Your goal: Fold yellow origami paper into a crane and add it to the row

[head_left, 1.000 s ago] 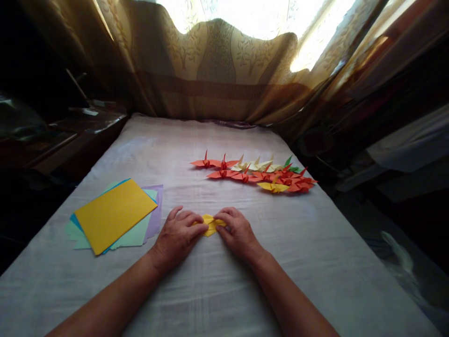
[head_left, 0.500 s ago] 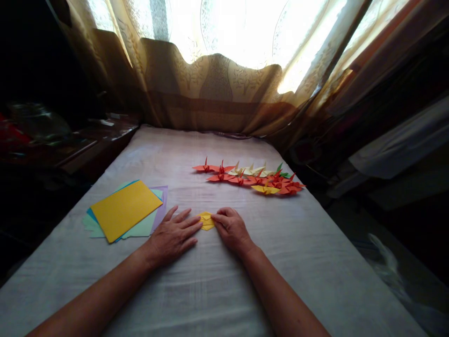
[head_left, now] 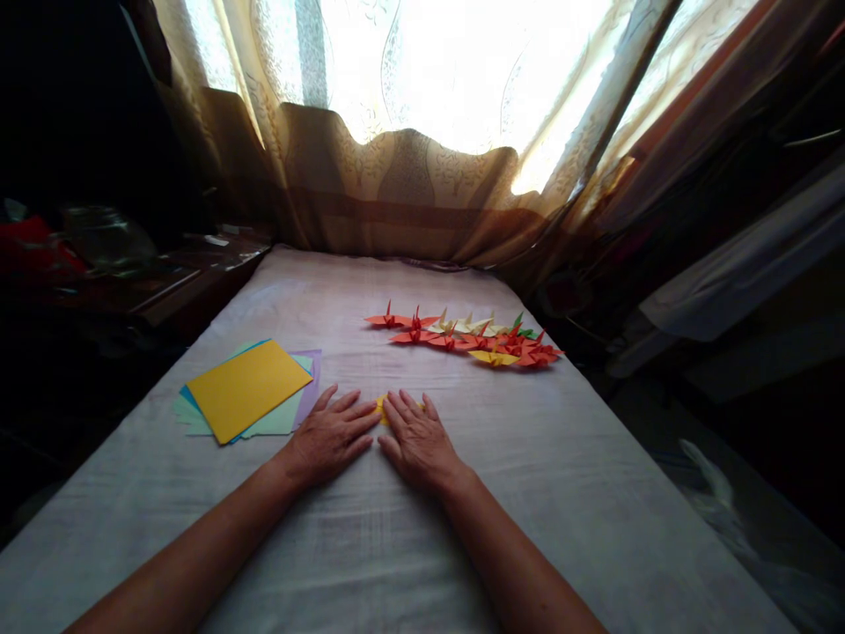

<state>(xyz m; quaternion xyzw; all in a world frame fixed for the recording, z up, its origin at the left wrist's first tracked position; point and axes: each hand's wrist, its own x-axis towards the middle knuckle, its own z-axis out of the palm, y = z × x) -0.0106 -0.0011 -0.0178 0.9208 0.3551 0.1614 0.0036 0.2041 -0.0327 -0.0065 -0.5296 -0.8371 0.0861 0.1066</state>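
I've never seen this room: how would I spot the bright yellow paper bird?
Start at the white cloth and look beyond the right hand, where a cluster of paper birds sits. The yellow bird is at the cluster's near edge, right of its middle. It alone is bright yellow; the others are red, cream or green.

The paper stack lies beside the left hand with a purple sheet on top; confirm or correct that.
Not quite: the head view shows a yellow sheet on top, with the purple sheet sticking out beneath. The paper stack does lie beside the left hand.
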